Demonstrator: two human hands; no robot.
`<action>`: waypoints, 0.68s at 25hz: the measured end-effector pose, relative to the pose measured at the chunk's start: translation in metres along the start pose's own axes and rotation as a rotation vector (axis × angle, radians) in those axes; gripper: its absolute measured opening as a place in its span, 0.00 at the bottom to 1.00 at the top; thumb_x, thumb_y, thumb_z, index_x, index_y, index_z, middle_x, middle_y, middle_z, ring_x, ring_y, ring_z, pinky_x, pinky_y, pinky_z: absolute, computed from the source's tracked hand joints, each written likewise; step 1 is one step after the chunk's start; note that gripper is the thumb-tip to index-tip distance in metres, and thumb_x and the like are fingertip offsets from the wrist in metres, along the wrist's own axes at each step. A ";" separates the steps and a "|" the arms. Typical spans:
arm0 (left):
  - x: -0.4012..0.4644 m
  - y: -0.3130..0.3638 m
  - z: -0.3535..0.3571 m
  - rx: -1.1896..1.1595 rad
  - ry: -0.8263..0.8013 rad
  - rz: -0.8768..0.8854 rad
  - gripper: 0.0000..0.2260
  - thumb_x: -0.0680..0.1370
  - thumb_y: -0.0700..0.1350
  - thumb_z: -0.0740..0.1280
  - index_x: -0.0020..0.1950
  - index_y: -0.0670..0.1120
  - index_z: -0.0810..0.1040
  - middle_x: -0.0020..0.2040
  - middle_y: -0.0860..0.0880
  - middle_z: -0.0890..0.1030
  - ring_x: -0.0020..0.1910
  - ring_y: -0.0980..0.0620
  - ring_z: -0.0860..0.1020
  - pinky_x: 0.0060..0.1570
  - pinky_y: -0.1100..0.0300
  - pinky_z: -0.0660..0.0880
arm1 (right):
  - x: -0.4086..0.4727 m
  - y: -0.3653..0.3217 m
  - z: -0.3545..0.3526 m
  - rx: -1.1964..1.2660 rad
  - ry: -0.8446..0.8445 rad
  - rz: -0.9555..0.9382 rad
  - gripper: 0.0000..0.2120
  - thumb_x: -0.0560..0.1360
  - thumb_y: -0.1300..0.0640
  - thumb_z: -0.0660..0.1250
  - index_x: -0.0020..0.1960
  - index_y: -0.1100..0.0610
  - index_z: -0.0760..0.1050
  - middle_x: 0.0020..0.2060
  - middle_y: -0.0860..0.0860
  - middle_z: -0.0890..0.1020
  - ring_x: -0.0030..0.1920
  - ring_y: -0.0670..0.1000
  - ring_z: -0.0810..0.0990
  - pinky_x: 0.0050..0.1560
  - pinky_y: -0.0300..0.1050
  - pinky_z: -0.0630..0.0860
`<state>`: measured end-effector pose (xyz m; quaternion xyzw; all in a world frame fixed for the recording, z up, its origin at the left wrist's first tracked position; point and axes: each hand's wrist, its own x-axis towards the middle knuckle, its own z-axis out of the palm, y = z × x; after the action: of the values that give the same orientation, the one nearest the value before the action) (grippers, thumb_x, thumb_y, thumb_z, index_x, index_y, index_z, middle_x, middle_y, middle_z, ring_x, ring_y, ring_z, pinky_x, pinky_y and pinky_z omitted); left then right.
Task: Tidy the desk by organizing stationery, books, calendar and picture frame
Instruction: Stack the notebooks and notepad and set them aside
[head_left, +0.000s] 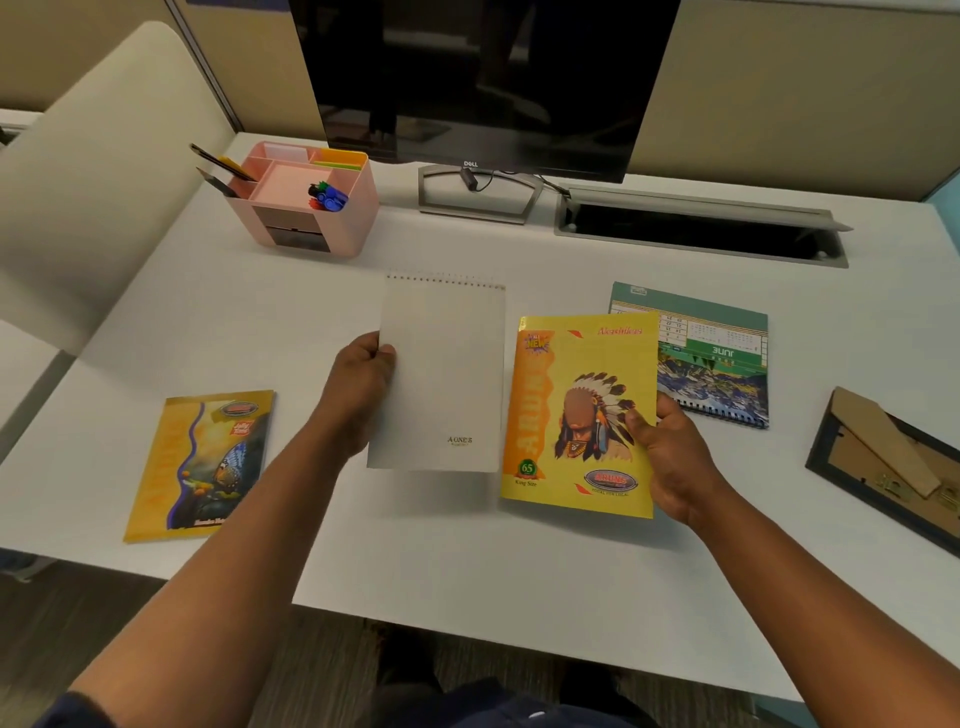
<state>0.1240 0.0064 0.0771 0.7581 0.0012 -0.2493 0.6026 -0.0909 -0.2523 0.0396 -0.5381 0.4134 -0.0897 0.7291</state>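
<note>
Here, the left hand (358, 392) grips the white spiral notepad (441, 379) at centre; the right hand (670, 457) grips the yellow notebook (576, 415) at 3 o'clock. Butterfly notebook (200, 465) at 9; calendar (711, 353) and picture frame (893, 462) at 2; pink organizer (306, 197) at 11.

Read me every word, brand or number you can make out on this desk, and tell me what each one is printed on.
"DELL": monitor bezel.
"A-ONE'S": white spiral notepad, in the left hand.
"ARUNS", "Akashikas", "NEW", "65", "King Size": yellow notebook, in the right hand.
"JUNE", upside down: calendar; its dates are too small to read.
Butterfly notebook: labels too blurred to read.
</note>
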 end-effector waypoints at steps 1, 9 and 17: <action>-0.001 0.002 0.000 -0.027 -0.029 -0.027 0.13 0.85 0.44 0.57 0.54 0.52 0.81 0.50 0.52 0.86 0.46 0.51 0.84 0.43 0.56 0.80 | 0.000 0.002 0.002 0.002 -0.005 0.003 0.14 0.82 0.64 0.61 0.60 0.49 0.77 0.56 0.53 0.85 0.57 0.60 0.83 0.59 0.69 0.76; -0.002 -0.041 0.016 0.021 -0.085 -0.203 0.13 0.85 0.43 0.56 0.58 0.47 0.80 0.53 0.46 0.85 0.50 0.44 0.83 0.46 0.52 0.79 | 0.000 0.008 0.006 -0.009 0.002 0.004 0.13 0.82 0.63 0.61 0.60 0.49 0.78 0.56 0.52 0.85 0.57 0.61 0.83 0.58 0.67 0.78; 0.004 -0.075 0.026 0.429 0.028 -0.007 0.10 0.83 0.45 0.58 0.58 0.43 0.76 0.52 0.47 0.81 0.50 0.45 0.79 0.50 0.51 0.77 | 0.009 0.013 -0.010 -0.147 0.131 -0.036 0.12 0.82 0.62 0.63 0.60 0.49 0.78 0.54 0.49 0.86 0.55 0.58 0.84 0.61 0.67 0.77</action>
<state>0.0951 0.0015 0.0035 0.8723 -0.0408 -0.2355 0.4266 -0.0964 -0.2594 0.0229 -0.5906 0.4559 -0.1073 0.6571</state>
